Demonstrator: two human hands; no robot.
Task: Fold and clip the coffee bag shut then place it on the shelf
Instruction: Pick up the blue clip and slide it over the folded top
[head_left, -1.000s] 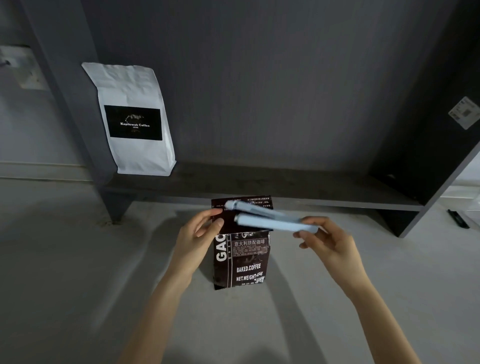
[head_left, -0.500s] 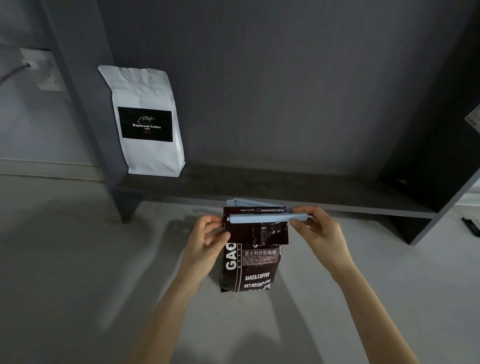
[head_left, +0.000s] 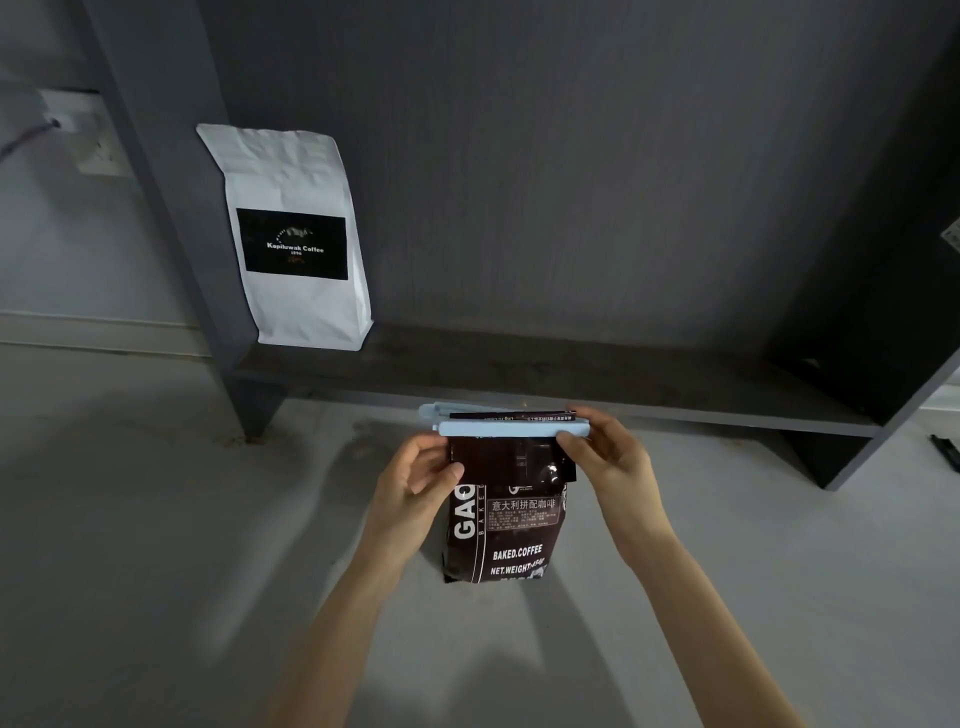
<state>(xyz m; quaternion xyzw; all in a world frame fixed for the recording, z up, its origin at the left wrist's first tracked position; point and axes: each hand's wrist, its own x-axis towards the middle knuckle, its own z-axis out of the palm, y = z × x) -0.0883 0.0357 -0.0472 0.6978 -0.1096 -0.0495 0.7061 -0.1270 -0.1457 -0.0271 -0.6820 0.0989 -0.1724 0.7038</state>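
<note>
Far to the left of both hands, up on the dark shelf (head_left: 519, 371), a white coffee bag (head_left: 296, 239) with a black label stands upright at the shelf's left end, against the side panel. It is well apart from either hand.

The left hand (head_left: 418, 480) sits below the shelf's front edge, over the grey floor (head_left: 156, 519). Its fingers curl around the upper left side of the brown coffee bag (head_left: 506, 525), thumb on the front face just beside the white lettering, so it is grasping the bag. The bag hangs upright between the two hands, its body reaching down below them and its folded top level with the fingertips.

Across that folded top runs a pale blue sealing clip (head_left: 511, 428), lying roughly level. Its left end pokes out just above the left hand's fingers, and there the two bars stand slightly apart, one in front of the fold and one behind. A thin strip of the bag's top edge shows above the front bar.

The right hand (head_left: 605, 457) pinches the clip's right end, thumb on the front bar and fingers behind, touching the bag's upper right corner. Whether the clip is fully latched cannot be told.

To the right of that hand the shelf board runs on to its dark right side panel.
</note>
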